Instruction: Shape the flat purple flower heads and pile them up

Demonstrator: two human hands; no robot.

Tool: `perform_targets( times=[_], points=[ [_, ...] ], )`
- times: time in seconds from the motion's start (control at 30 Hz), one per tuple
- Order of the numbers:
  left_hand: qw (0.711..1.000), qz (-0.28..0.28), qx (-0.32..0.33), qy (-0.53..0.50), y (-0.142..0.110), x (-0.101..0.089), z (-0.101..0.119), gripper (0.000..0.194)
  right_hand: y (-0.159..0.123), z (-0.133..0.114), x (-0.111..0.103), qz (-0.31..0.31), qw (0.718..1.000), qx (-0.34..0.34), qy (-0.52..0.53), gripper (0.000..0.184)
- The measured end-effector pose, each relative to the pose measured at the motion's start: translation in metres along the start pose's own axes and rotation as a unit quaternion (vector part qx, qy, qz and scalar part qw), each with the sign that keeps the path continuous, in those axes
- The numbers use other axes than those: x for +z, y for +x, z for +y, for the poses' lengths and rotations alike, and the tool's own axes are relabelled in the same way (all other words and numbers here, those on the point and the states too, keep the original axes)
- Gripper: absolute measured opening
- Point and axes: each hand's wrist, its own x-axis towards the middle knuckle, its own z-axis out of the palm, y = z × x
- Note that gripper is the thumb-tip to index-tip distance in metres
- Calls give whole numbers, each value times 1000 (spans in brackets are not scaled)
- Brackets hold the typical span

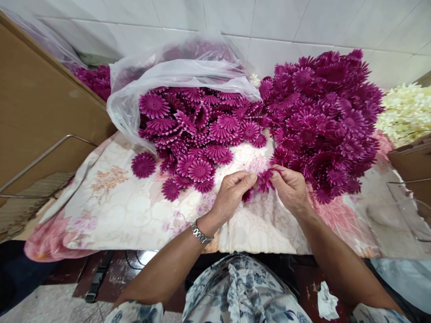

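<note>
Both hands (261, 190) pinching purple flower (266, 179), fingertips meeting.

Both hands (261, 190) together, fingertips pinched.

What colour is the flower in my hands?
Deep magenta-purple flower, seen in the head view.

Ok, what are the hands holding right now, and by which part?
Both the left hand and right hand pinch one purple flower piece between them by its petal edges, fingertips on opposite sides.
</note>
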Motion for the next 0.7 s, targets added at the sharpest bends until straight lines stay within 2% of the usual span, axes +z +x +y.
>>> perform_targets(
  times=[0.13, 0.27, 0.37, 0.47, 0.53, 0.6, 0.7],
  points=[
    [998, -38, -39, 29, -1, 3, 2, 23, 2, -6, 6, 20, 995, -60, -71, 38],
    [995, -13, -38, 94, 0, 5, 4, 22, 2, -8, 8, 30, 982, -122, -140, 35],
    [993, -13, -38, 108, 1, 3, 5, 23, 6, -15, -5, 89, 970, -135, -182, 28],
    [993, -28, -52, 104, 1, 3, 4, 24, 21, -29, -36, 147, 946, -150, -246, 12],
    [993, -34, -62, 98, 1, 3, 4, 25, 41, -38, -66, 198, 916, -162, -308, 10],
    [993, -32, -63, 94, 1, 4, 5, 26, 65, -41, -98, 259, 877, -143, -378, 15],
    [994, -19, -61, 94, 0, 5, 7, 27, 96, -32, -135, 223, 853, -61, -468, 41]
  ],
)
